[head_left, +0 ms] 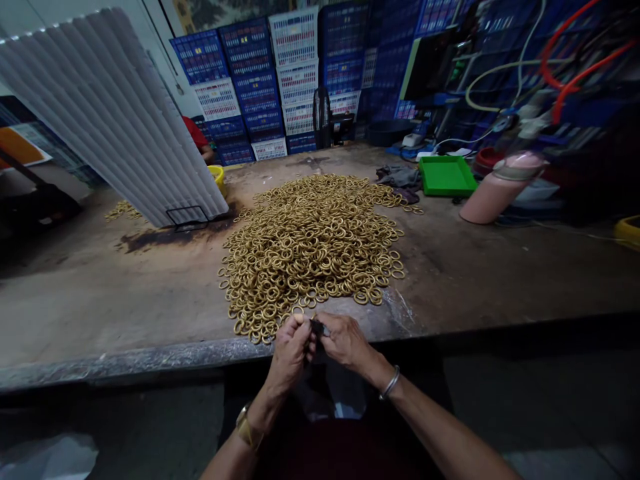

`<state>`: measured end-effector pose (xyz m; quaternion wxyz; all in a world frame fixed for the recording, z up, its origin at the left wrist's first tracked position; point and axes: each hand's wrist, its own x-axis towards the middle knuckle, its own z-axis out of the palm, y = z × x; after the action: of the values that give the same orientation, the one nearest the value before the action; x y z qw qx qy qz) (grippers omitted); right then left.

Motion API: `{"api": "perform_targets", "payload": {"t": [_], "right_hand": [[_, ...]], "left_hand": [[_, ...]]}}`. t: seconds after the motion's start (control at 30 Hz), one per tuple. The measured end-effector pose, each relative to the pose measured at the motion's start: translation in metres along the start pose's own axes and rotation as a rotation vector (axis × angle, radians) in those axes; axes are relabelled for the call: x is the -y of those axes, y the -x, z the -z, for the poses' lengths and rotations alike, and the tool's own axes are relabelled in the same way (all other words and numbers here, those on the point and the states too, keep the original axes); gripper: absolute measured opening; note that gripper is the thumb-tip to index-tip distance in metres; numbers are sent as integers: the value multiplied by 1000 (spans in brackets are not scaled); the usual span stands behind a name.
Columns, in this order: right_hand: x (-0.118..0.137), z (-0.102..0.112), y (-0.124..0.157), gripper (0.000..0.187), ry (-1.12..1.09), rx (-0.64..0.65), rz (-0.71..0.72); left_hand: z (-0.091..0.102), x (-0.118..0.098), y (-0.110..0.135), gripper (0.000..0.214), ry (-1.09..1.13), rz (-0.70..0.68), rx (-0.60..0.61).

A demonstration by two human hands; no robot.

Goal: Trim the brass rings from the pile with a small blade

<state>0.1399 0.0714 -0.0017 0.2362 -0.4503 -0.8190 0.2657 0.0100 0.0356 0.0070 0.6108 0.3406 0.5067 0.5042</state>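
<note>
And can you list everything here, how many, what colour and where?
Flat table: one, brown, middle
Round metallic rings: countless, gold, heaped centrally
Ridged upright panel: one, grey, table's left
Rounded containers: apparently two, yellow, behind panel, right edge
Rectangular tray: one, green, right of rings
Crumpled cloth heap: one, dark, left of tray
Rounded bottle: one, pink, right of tray
Slatted plastic crates: many, blue and white, background
Fan-like thing: one, black, before crates
Curved hose strands: two, red, top right
Person's sleeve: one, red, behind panel
Small piece: one, dark, between hands
Watch: one, gold, left wrist
Bracelet: one, silvery, right wrist
Left hand: one, bare, before rings
Right hand: one, bare, holding piece
</note>
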Motion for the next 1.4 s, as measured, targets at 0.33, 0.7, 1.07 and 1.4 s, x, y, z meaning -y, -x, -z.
{"api": "perform_targets", "payload": {"t": [0.33,0.7,1.07,1.4], "right_hand": [[0,-3,-1,20,62,-7,-40],[-5,4,-4,15,-5,116,1],[1,7,-22,21,216,150,-129],[0,-4,-50,33,388,-32,-316]], "left_hand": [[3,3,2,28,-60,-42,-9],[9,3,1,24,-124,-107,58],[1,-20,22,20,250,12,226],[9,-14,15,20,408,87,105]]}}
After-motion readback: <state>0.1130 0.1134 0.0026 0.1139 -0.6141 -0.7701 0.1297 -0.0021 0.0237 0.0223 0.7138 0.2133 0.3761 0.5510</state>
